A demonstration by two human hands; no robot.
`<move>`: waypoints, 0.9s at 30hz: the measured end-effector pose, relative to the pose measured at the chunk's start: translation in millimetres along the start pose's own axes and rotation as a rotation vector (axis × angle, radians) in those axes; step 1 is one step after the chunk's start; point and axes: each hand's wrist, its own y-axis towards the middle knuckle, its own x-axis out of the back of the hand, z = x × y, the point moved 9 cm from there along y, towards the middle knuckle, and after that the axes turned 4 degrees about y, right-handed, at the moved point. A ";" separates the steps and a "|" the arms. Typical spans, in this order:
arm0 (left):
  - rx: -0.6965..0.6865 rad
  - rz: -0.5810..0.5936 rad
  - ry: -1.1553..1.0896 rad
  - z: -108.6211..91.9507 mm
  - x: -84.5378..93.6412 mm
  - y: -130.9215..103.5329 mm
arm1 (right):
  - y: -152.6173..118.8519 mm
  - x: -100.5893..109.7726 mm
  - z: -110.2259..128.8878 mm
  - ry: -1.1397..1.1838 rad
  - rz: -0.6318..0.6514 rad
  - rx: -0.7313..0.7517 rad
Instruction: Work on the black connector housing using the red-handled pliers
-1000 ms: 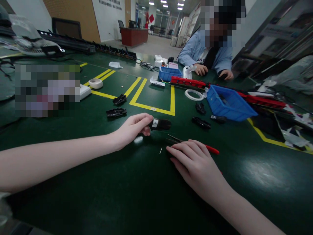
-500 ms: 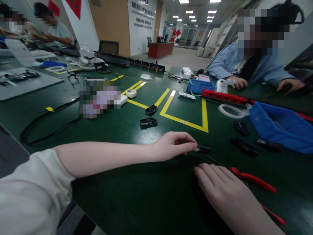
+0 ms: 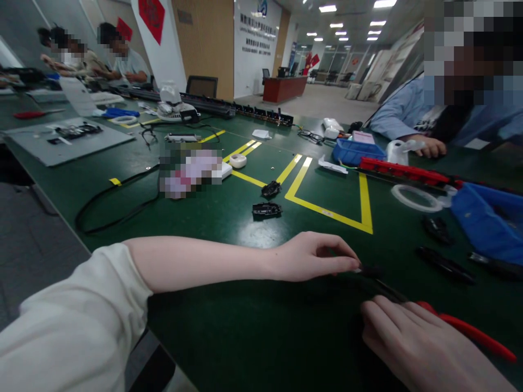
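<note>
Holding left forearm (image 3: 204,265) bare and almost level across view, with wrist (image 3: 267,264) nearly straight. Pinching with left hand (image 3: 304,256), with thumb (image 3: 341,265) nearest camera, index finger (image 3: 337,243) arched above. Curling right hand (image 3: 417,335) at lower right, knuckles up, fingertips hidden. Placed lower than left, apart from it.

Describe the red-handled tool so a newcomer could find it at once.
On the green table, find the person's right hand at the picture's lower right. The red-handled tool shows beyond its knuckles, one curved handle sweeping right, its red unlike the black parts nearby.
</note>
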 end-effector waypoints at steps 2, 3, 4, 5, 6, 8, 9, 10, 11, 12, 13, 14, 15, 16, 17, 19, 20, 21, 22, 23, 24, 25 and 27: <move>0.017 -0.006 -0.009 1.8 0.3 0.3 | -3.1 1.7 -5.2 0.036 -0.038 -0.055; 0.029 -0.012 -0.004 2.7 0.8 0.5 | -3.3 2.6 -6.1 0.050 -0.046 -0.058; 0.038 -0.015 0.004 3.1 0.9 0.6 | -2.5 4.1 -7.3 0.057 -0.049 -0.063; 0.041 -0.015 0.011 3.0 0.8 0.7 | -0.7 5.1 -6.6 0.069 -0.038 -0.044; 0.039 -0.012 0.019 2.4 0.5 0.7 | 1.7 5.8 -4.8 0.082 -0.017 -0.014; 0.029 -0.002 0.036 1.3 -0.3 0.7 | 6.9 11.1 -3.2 0.090 -0.019 0.020; 0.024 0.002 0.045 1.2 -0.6 0.7 | 9.4 12.3 -3.5 0.092 -0.011 0.019; 0.018 0.003 0.054 1.3 -0.7 0.8 | 11.5 13.2 -4.0 0.093 -0.005 0.013; 0.010 0.006 0.061 1.6 -0.9 1.0 | 13.1 14.1 -4.1 0.096 -0.005 0.008; -0.001 0.009 0.066 1.8 -1.3 1.1 | 14.2 15.5 -3.9 0.094 -0.013 0.003; -0.010 0.013 0.068 2.3 -1.7 1.3 | 14.8 15.3 -1.2 0.096 -0.003 0.023; -0.016 0.015 0.069 2.9 -2.1 1.5 | 14.7 19.7 -0.6 0.070 -0.044 0.020; -0.019 0.018 0.066 3.7 -2.4 1.7 | 13.9 23.4 0.0 0.030 -0.078 0.014; -0.018 0.019 0.061 4.4 -2.6 1.7 | 12.6 23.4 2.1 -0.003 -0.070 0.023; -0.017 0.018 0.053 4.8 -2.8 1.7 | 10.3 23.9 3.2 -0.037 -0.074 0.021; -0.024 0.020 0.031 3.6 -3.2 1.1 | 1.7 25.2 8.6 -0.091 -0.109 0.060; -0.030 0.024 0.023 2.5 -3.6 0.7 | -4.4 24.6 9.5 -0.112 -0.128 0.063; -0.035 0.028 0.021 1.4 -4.0 0.2 | -11.6 22.9 8.3 -0.126 -0.143 0.047; -0.038 0.033 0.024 0.6 -4.4 -0.3 | -19.3 16.6 7.7 -0.125 -0.115 0.046; -0.039 0.037 0.031 0.1 -4.8 -0.6 | -27.5 9.3 8.1 -0.119 -0.081 0.059; -0.040 0.040 0.043 -0.3 -5.0 -0.9 | -35.7 2.4 6.3 -0.124 -0.052 0.048; -0.041 0.044 0.060 -0.6 -5.3 -1.1 | -43.5 -4.1 4.1 -0.124 -0.023 0.034; -0.047 0.050 0.098 -1.5 -5.9 -1.5 | -56.2 -14.2 -0.4 -0.104 0.025 -0.001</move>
